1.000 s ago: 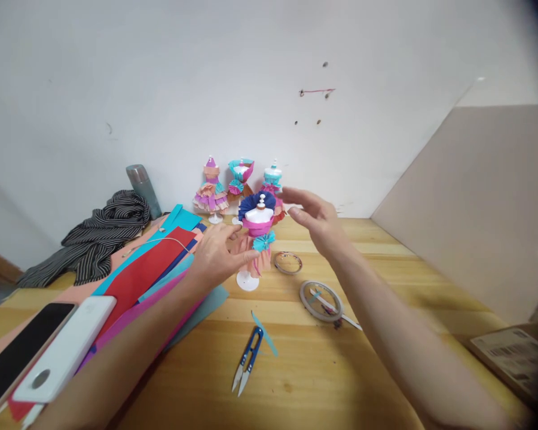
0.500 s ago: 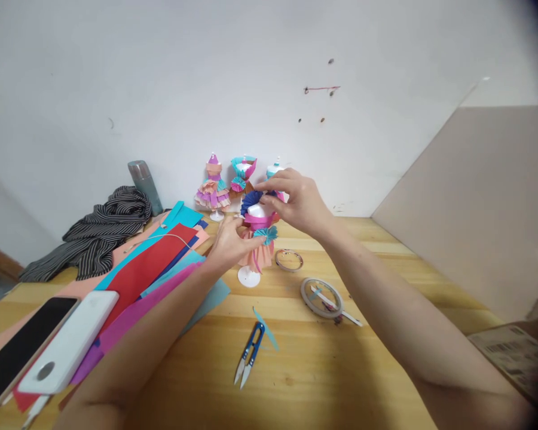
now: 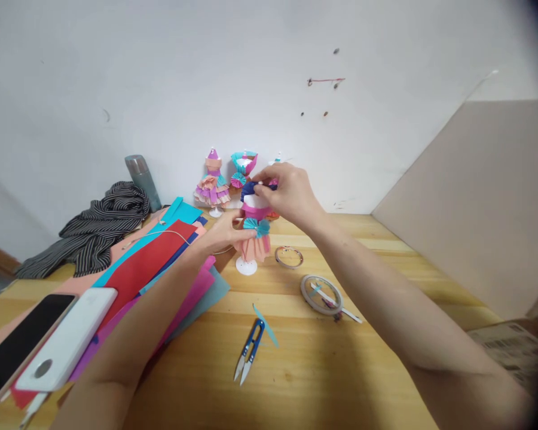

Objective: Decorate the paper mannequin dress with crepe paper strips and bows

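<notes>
Peach and pink frills [image 3: 252, 251] were worn by the little dress stand [image 3: 256, 212], which was held up near the middle of the counter [image 3: 305, 370]. Whether its round white base [image 3: 246, 267] was set down or lifted a bit could not be told. Its side was gripped by the left hand [image 3: 224, 232], with the thumb laid across the front by the blue fan bow [image 3: 263, 227] and the other fingers mostly hidden. The right hand [image 3: 287, 185] was placed up at the neck, its fingertips close together by the dark blue collar [image 3: 248, 190]; whether the collar was pinched or just touched could not be told. The step in hand was judged to be some fixing at the collar. For the next move, a steady, soft hold would be needed below and small, slow finger work above, so that no frills would be squashed. Blue snips [image 3: 251, 349] were laid nearer the front, and coloured sheets [image 3: 152, 251] were spread at the left.
</notes>
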Action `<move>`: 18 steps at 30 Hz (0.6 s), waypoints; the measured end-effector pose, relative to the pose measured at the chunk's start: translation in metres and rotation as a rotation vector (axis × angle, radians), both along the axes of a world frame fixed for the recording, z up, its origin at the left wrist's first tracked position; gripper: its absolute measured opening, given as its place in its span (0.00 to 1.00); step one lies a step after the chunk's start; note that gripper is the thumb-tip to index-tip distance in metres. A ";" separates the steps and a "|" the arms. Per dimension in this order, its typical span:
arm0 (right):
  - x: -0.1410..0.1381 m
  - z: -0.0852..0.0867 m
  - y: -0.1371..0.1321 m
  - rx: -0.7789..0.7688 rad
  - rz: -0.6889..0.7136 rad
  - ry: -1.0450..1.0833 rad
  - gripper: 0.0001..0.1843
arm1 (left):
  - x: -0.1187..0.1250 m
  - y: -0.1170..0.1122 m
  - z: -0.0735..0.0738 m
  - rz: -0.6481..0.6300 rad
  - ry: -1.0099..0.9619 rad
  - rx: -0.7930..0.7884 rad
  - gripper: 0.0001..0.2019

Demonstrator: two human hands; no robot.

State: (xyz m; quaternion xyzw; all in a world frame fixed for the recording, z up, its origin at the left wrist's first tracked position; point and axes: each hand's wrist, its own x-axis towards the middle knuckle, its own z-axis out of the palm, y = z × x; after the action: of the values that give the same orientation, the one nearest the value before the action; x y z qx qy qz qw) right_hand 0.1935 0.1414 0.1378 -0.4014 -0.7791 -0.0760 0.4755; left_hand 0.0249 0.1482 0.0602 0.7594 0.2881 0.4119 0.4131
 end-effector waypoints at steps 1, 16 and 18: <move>0.001 -0.001 0.001 -0.002 0.013 0.014 0.05 | 0.000 -0.001 -0.001 -0.023 -0.010 -0.012 0.19; 0.021 -0.096 -0.051 -0.373 -0.017 0.533 0.06 | 0.008 0.001 -0.014 -0.043 -0.184 -0.129 0.23; 0.019 -0.121 -0.053 -0.432 -0.016 0.492 0.07 | 0.008 0.002 -0.015 -0.037 -0.172 -0.117 0.22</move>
State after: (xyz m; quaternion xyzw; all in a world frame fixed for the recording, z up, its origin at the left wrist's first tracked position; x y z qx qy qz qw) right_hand 0.2124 0.0887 0.0172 -0.5056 -0.6357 0.1867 0.5526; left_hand 0.0328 0.1502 0.0455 0.7010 0.2609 0.4502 0.4876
